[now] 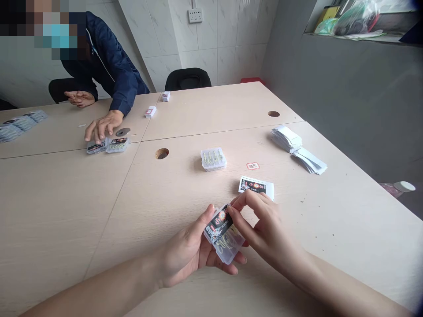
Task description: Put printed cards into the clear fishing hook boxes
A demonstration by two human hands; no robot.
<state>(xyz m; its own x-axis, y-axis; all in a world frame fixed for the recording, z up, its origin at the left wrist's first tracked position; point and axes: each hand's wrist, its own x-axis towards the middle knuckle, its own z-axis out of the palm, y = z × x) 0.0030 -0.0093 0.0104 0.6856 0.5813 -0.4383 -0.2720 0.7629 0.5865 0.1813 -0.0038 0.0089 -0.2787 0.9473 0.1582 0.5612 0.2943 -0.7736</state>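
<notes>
My left hand (194, 246) holds a small clear plastic box (228, 251) with pale hooks inside, tilted, from below and the side. A black printed card (218, 225) with a red and orange design lies along the box's upper part. The thumb and fingers of my right hand (261, 220) pinch at the card's upper right corner on the box. Just behind my right hand, more printed cards (253, 184) lie on the table, partly covered by it. Farther back stands a stack of clear boxes (213, 159) with hooks inside.
White paper slips (287, 138) lie in piles at the right, near a small red-edged label (253, 166). Across the table (158, 193), a person's hand (104, 127) touches one of two boxes. Stacked boxes (20, 125) stand far left; two small white packs (150, 112) sit farther back.
</notes>
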